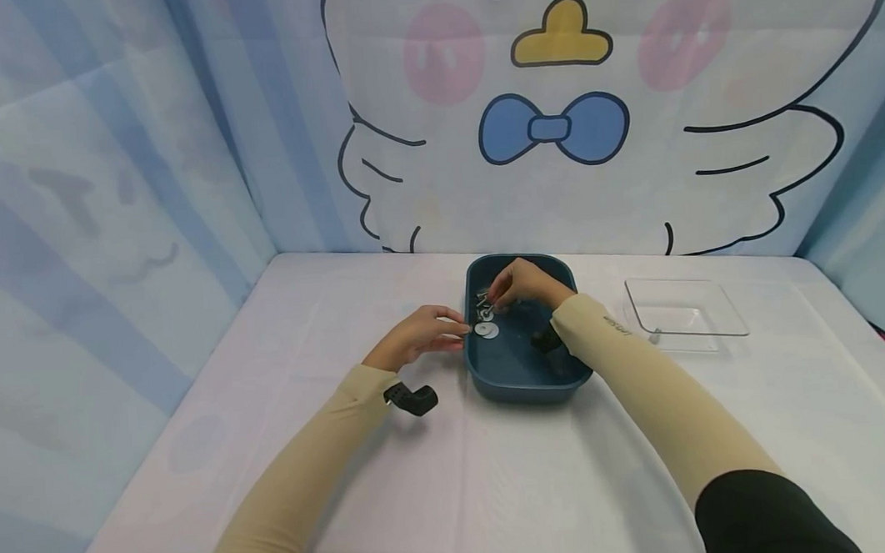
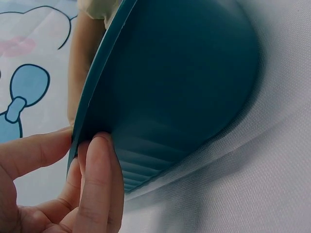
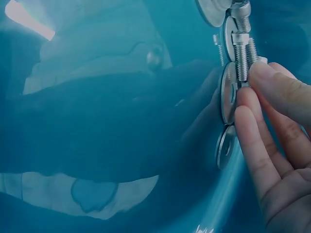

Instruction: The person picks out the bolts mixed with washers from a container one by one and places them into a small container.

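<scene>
A dark blue plastic tub [image 1: 513,360] stands on the white-covered table. My left hand [image 1: 421,332] pinches the tub's left rim, thumb on one side and fingers against the outer wall [image 2: 184,73]. Inside the tub, my right hand [image 1: 527,284] reaches down near the left wall. Its thumb and fingertips pinch the lower end of a silver socket-head screw [image 3: 240,58]. More metal screws [image 1: 483,295] lie around those fingertips. Flat round washers [image 3: 228,94] line up beside them along the tub's side, and a pair of large washers [image 1: 486,330] lies nearer to me.
To the right of the tub sits a clear plastic box [image 1: 701,333], with a small object [image 1: 654,337] at its near left corner. Printed cloth [image 1: 559,203] hangs behind the table and at both sides. Dark wrist-camera mounts [image 1: 413,399] stick out from the wrists.
</scene>
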`<state>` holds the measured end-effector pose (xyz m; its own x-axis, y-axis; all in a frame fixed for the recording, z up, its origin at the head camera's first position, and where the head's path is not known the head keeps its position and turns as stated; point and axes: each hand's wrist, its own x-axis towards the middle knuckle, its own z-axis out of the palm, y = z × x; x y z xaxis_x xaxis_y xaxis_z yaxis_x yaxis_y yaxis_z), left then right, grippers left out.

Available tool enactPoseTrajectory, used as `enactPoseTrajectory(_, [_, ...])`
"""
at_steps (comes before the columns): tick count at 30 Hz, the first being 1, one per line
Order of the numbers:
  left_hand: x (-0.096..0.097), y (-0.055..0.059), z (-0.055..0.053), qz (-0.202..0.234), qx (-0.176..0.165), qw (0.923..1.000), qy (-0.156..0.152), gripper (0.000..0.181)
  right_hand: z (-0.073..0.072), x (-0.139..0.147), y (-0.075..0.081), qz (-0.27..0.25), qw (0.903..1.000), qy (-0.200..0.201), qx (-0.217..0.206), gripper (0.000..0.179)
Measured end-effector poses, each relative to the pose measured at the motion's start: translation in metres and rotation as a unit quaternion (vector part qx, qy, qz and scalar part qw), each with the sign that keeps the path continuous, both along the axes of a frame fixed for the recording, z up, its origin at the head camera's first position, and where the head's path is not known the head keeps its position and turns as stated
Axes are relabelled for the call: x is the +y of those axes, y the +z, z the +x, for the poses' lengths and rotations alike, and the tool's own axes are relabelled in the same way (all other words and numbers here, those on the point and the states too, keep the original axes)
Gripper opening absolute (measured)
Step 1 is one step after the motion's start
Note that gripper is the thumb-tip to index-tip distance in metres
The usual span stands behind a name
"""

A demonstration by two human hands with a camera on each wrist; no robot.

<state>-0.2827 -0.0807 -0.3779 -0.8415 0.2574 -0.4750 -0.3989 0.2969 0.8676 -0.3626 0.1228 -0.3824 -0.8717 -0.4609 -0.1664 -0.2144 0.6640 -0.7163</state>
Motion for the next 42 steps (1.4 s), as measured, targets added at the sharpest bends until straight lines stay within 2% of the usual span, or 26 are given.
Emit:
enactPoseTrajectory(7, [0.0001,-0.0027,-0.0011,0.0,-0.001,1.0,0.002,0.029,0.0013,0.0008,0.0007,0.021,0.9996,0.018,-0.001,0.019])
enactPoseTrajectory(15, [-0.0003,-0.0003,-0.0001,0.0,-0.001,1.0,0.001,0.03,-0.0006,0.0016,0.0002,0.022,0.999,0.038,-0.004,0.018])
enactPoseTrajectory(24, [0.0001,0.0007,0.0005,0.003,0.002,1.0,0.0,0.029,-0.0035,0.0006,-0.0043,0.023,0.9992,0.031,-0.005,0.016])
enactPoseTrajectory(37, [0.0001,-0.0003,-0.0004,-0.001,-0.003,1.0,0.001,0.03,-0.0035,-0.0023,-0.0075,0.047,0.9966,0.062,0.026,0.018])
enactPoseTrajectory(42, [0.0002,0.0004,-0.0001,0.0,-0.003,1.0,-0.001,0.03,-0.0032,-0.0016,-0.0073,0.058,0.9959,0.059,0.036,0.015])
